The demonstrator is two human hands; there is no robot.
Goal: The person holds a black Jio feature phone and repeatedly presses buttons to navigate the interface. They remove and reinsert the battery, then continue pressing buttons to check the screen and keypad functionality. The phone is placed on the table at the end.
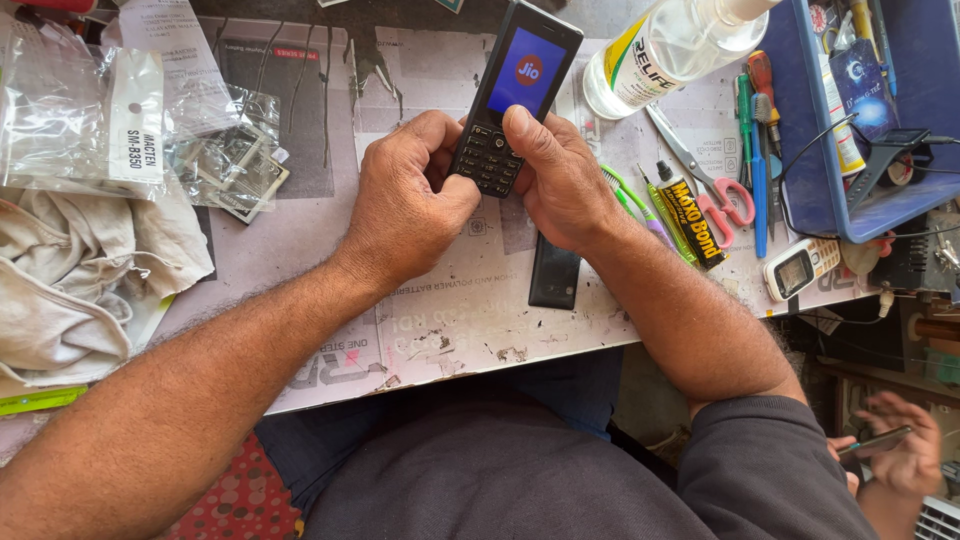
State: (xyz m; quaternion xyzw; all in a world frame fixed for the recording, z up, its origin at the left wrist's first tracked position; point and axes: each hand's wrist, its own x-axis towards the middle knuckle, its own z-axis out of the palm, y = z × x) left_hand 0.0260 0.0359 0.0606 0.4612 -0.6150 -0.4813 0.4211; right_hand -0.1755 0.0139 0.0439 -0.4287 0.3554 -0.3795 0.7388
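Observation:
Both of my hands hold a black keypad phone (pixel 512 92) above the workbench. Its small screen glows blue with a round red mark. My left hand (pixel 408 195) grips the phone's lower left edge. My right hand (pixel 560 180) grips the lower right side, its thumb lying across the keypad. A flat black back cover (pixel 553 272) lies on the paper-covered bench just below my right hand.
Clear plastic bags (pixel 90 110) and a white cloth (pixel 70 280) sit at left. A clear liquid bottle (pixel 675 45), scissors (pixel 705 175), a glue tube (pixel 692 215), screwdrivers (pixel 755 150), a small white phone (pixel 800 268) and a blue tray (pixel 880 110) lie at right. Another person's hand (pixel 900 450) holds a phone at lower right.

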